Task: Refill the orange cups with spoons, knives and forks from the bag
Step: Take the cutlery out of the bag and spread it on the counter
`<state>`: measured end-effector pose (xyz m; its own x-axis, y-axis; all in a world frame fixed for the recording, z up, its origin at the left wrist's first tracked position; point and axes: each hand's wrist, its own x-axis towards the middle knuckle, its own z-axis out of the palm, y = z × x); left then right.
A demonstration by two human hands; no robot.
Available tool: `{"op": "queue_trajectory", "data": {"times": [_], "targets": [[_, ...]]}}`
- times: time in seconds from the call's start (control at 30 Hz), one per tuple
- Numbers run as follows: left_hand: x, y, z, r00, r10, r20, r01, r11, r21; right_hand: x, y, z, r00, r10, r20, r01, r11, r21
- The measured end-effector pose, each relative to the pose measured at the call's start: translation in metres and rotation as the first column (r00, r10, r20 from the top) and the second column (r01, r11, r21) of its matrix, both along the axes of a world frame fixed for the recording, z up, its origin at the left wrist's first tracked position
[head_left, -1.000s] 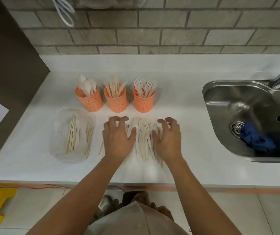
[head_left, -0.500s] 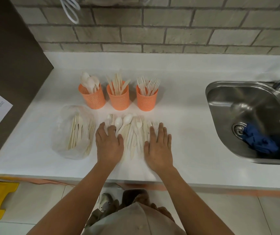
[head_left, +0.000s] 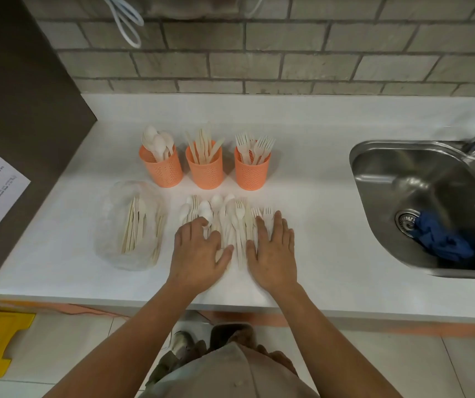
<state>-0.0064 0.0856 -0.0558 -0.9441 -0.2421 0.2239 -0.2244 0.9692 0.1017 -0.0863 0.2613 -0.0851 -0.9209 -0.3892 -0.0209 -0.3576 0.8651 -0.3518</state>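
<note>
1. Three orange perforated cups stand upright in a row. The left cup (head_left: 163,170) holds spoons (head_left: 157,143), the middle cup (head_left: 205,173) knives (head_left: 203,147), the right cup (head_left: 252,175) forks (head_left: 255,147).
2. A loose pile (head_left: 230,216) of pale mixed cutlery lies flat just in front of the cups.
3. The clear bag (head_left: 115,225) lies left of the pile, with pale cutlery inside.

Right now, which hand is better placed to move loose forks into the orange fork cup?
Right: the right hand lies on the loose pale forks, nearest the orange perforated fork cup; the left hand touches spoons.
</note>
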Motion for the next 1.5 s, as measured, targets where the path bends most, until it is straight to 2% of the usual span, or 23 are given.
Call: {"op": "queue_trajectory", "data": {"times": [0.13,0.3,0.5,0.6,0.7,0.87,1.03,1.23,1.37,1.5], "targets": [[-0.002,-0.01,-0.005,0.997,0.082,-0.017,-0.079,0.987,0.139,0.0,-0.005,0.008,0.999,0.0,-0.038,-0.003,0.998,-0.057],[-0.012,-0.021,-0.026,0.979,0.056,0.198,-0.097,0.974,0.205,0.003,-0.023,0.006,0.982,0.169,-0.085,-0.165,0.985,0.053],[-0.016,-0.022,-0.026,0.986,0.139,0.088,-0.154,0.968,0.197,0.002,-0.02,-0.001,0.979,0.185,-0.082,-0.175,0.977,0.121],[-0.016,-0.023,-0.023,0.984,0.164,0.062,-0.173,0.969,0.177,0.003,-0.019,0.001,0.982,0.176,-0.069,-0.17,0.981,0.093],[-0.012,-0.023,-0.021,0.982,0.188,0.016,-0.186,0.954,0.236,0.007,-0.021,0.007,0.991,0.099,-0.091,-0.096,0.995,0.035],[0.002,-0.024,-0.033,0.987,0.09,0.13,-0.113,0.977,0.18,0.014,-0.019,0.001,0.994,0.088,-0.063,-0.081,0.992,0.099],[-0.009,-0.021,-0.023,0.989,0.099,0.109,-0.115,0.981,0.159,0.012,-0.022,0.006,0.995,0.068,-0.077,-0.063,0.996,0.062],[-0.008,-0.018,-0.027,0.989,0.067,0.133,-0.082,0.99,0.112,0.003,-0.036,0.008,0.975,0.201,-0.097,-0.199,0.98,0.031],[-0.006,-0.018,-0.021,0.982,0.098,0.161,-0.122,0.982,0.145,0.004,-0.031,-0.003,0.972,0.209,-0.109,-0.197,0.974,0.107],[-0.003,-0.02,-0.016,0.986,0.103,0.132,-0.126,0.975,0.183,0.002,-0.039,0.011,0.98,0.168,-0.111,-0.164,0.985,0.049]]}}
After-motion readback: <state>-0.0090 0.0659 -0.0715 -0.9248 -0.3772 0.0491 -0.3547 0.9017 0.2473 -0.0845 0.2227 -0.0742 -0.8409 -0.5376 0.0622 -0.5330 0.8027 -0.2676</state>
